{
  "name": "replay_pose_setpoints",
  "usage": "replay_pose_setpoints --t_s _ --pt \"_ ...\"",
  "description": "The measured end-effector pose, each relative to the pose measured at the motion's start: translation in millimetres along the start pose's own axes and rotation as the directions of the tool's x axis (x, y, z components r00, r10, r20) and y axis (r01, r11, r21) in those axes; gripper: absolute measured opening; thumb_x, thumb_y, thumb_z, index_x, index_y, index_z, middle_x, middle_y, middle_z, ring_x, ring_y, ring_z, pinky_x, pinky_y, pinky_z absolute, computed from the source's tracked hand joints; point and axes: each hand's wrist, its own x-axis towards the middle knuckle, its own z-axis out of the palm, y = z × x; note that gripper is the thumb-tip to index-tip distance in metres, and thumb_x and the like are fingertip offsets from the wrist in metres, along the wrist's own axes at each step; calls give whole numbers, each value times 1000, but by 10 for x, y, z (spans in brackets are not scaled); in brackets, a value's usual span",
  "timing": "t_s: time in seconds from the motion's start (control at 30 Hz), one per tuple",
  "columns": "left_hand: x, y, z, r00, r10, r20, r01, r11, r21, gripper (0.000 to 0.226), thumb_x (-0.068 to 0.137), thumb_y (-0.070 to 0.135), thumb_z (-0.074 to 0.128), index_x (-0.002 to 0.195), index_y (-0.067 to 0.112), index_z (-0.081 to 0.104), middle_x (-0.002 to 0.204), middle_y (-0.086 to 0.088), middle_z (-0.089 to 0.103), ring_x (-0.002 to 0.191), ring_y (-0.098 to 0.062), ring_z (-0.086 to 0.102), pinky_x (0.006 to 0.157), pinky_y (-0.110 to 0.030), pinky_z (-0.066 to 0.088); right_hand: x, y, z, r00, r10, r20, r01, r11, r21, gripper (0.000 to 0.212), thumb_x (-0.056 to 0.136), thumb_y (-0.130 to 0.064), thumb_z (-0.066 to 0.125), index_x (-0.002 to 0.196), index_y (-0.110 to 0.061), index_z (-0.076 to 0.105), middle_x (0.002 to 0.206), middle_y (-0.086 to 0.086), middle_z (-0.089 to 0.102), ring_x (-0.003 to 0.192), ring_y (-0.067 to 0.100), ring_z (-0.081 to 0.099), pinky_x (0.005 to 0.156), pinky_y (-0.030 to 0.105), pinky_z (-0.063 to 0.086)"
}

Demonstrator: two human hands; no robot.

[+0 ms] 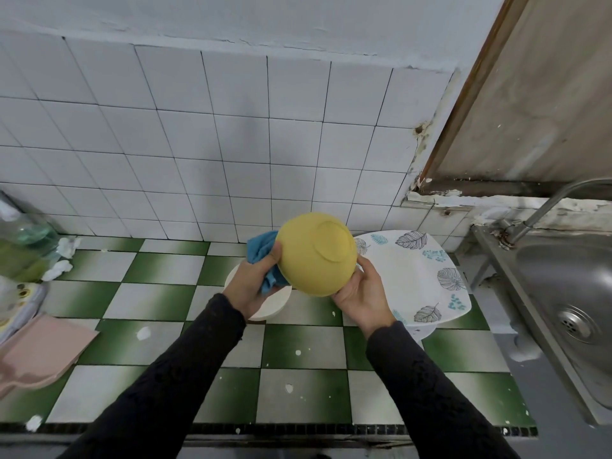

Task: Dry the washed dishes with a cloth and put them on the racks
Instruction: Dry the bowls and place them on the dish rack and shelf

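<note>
A yellow bowl [316, 255] is held upside down above the counter, its round base facing up. My right hand [362, 294] grips its lower right rim. My left hand [253, 281] holds a blue cloth [261, 251] bunched against the bowl's left side. Under the hands a cream bowl [273, 304] sits on the counter, partly hidden. A white plate with leaf prints [414, 276] lies to the right, resting on a white dish.
The counter [159, 293] has green and white checked tiles. A steel sink [569, 303] with a tap [543, 210] is at the right. Pink trays [43, 352], a clear bottle [23, 240] and crumpled tissue sit at the left edge. A tiled wall stands behind.
</note>
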Motion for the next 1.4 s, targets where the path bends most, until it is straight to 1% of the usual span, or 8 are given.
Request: replay_pose_setpoints --t_s 0.3,0.4,0.5,0.57,0.8,1.0,1.13,1.4 --pt "44 -407 46 821 301 -485 -142 931 337 49 96 52 48 118 9 51 84 -13 58 68 -19 60 53 -28 50 -113 -136 298 984 -144 105 155 983 -102 39 102 -28 51 139 -16 53 136 10 64 127 30 57 105 58 46" --pt "-127 -432 317 878 382 -289 -211 850 482 47 89 55 46 108 12 54 77 -11 57 64 -24 57 50 -24 50 -156 15 446 979 -184 85 202 920 -336 23 108 -19 41 118 -13 60 119 12 66 116 31 58 107 59 41" --pt "-103 -431 442 872 472 132 -423 589 688 39 100 36 46 138 45 37 146 -7 47 134 -20 45 109 -29 40 -206 151 583 960 -239 148 280 758 -589 29 110 -17 38 125 -10 61 120 14 69 114 27 64 101 42 52" --pt "-24 -330 415 832 467 298 -522 479 705 56 102 28 47 139 60 19 161 5 24 149 -11 20 120 -31 21 -266 169 637 952 -256 169 299 649 -700 30 110 -21 37 127 -19 61 120 7 69 115 21 65 97 32 55" --pt "141 -8 296 941 337 29 -273 707 652 25 100 48 46 104 26 56 75 5 51 63 -14 50 51 -24 45 -312 59 617 957 -217 194 275 449 -851 25 109 -29 43 110 -25 67 117 11 69 109 31 64 102 50 50" --pt "42 -216 386 786 524 328 -572 416 707 48 93 36 55 140 27 50 140 8 50 130 -13 45 109 -31 36 -294 14 670 950 -293 112 271 586 -764 30 109 -22 40 105 -20 70 115 14 71 109 27 65 100 45 52" --pt "70 -71 378 946 311 93 -311 788 531 38 100 41 49 133 24 52 117 3 60 105 -15 58 89 -34 46 -322 -70 654 950 -290 118 260 523 -812 32 109 -23 41 104 -9 70 106 19 71 96 25 64 93 43 51" --pt "57 -56 219 977 78 -198 -63 995 79 39 101 46 42 123 21 62 121 -11 65 111 -26 61 89 -45 53 -319 -80 693 953 -135 -272 137 990 -11 22 109 -27 43 112 -14 61 104 7 64 89 23 60 80 48 49"
